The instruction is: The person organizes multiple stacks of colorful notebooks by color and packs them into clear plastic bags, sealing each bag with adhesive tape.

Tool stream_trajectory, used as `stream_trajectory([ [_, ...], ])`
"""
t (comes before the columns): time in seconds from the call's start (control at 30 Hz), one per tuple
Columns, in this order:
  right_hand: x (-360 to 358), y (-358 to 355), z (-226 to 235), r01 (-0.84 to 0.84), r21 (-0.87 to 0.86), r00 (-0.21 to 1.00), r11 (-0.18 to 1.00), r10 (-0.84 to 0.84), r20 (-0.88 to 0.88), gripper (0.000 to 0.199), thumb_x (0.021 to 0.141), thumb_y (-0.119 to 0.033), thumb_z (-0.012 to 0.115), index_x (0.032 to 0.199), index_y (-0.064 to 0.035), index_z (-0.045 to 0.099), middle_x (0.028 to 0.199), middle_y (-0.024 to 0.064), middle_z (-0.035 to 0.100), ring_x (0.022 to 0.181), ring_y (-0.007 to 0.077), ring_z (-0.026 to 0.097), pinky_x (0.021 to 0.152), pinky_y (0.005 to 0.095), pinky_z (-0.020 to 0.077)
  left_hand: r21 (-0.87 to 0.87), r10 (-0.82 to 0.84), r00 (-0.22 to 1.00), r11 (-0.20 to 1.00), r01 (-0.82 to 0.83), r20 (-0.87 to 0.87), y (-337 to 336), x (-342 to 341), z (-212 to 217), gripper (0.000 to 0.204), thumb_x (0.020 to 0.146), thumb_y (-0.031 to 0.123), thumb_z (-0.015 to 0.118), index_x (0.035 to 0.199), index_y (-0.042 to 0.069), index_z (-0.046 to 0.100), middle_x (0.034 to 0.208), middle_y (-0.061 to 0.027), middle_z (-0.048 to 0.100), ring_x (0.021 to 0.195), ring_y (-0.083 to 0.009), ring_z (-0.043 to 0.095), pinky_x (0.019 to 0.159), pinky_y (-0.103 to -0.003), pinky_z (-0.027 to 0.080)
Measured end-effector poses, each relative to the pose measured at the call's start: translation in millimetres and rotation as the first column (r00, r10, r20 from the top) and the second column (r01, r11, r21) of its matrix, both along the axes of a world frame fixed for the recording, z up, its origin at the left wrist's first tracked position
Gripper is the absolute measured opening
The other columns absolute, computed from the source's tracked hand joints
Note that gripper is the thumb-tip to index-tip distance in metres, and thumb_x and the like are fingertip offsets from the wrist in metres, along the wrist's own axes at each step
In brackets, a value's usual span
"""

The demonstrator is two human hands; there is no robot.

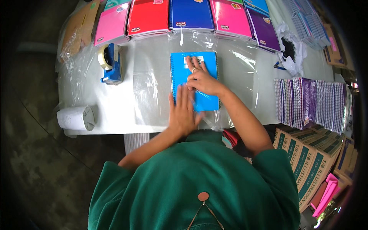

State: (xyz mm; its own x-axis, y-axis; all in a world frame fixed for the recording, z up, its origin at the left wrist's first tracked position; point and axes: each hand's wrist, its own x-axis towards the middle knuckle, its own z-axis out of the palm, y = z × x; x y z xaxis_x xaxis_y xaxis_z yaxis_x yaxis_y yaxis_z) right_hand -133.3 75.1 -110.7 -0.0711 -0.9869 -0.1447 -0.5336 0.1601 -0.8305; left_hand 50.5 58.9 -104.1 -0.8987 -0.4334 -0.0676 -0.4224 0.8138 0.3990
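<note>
A blue spiral notebook (209, 101) lies on a clear plastic sheet (147, 82) spread over the table in front of me. Flat and somewhat blurred, my left hand (183, 111) rests over the notebook's lower left edge, its fingers stretched out and pointing away from me. My right hand (203, 81), with a ring on one finger, lies across the middle of the cover. Several of its fingers are spread toward a white label (200, 59) near the top; the thumb and forefinger bend inward. Whether they pinch any film cannot be seen.
A blue tape dispenser (113, 65) stands left of the sheet, with a white wrapped bundle (76, 118) nearer. Coloured notebook stacks (190, 15) line the far side. On the right are scissors (280, 66), a white plastic bag (295, 61), stacked notebooks (310, 101) and cardboard boxes (306, 161).
</note>
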Motion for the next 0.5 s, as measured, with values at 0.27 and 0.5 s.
stream_trajectory([
  [0.27, 7, -5, 24, -0.001, 0.171, 0.986, 0.985, 0.030, -0.166, 0.009, 0.069, -0.021, 0.067, 0.066, -0.0138, 0.071, 0.150, 0.0201, 0.006, 0.140, 0.0337, -0.002, 0.112, 0.0437, -0.0007, 0.264, 0.276, 0.820, 0.951, -0.159, -0.501, -91, 59, 6, 0.034, 0.074, 0.013, 0.071, 0.106, 0.006, 0.062, 0.106, -0.0111, 0.062, 0.090, -0.0283, 0.059, 0.076, -0.037, 0.047],
  [0.5, 7, -9, 27, -0.052, 0.172, 0.979, 0.984, 0.085, -0.186, 0.011, 0.062, -0.012, 0.072, 0.071, -0.0176, 0.073, 0.150, 0.0211, 0.007, 0.140, 0.0338, 0.000, 0.112, 0.0450, 0.0012, 0.749, 0.707, 0.634, 0.227, -0.623, 0.313, -297, 102, 29, 0.036, 0.084, 0.040, 0.056, 0.095, 0.006, 0.063, 0.068, 0.0013, 0.043, 0.060, -0.0070, 0.037, 0.050, -0.020, 0.031],
])
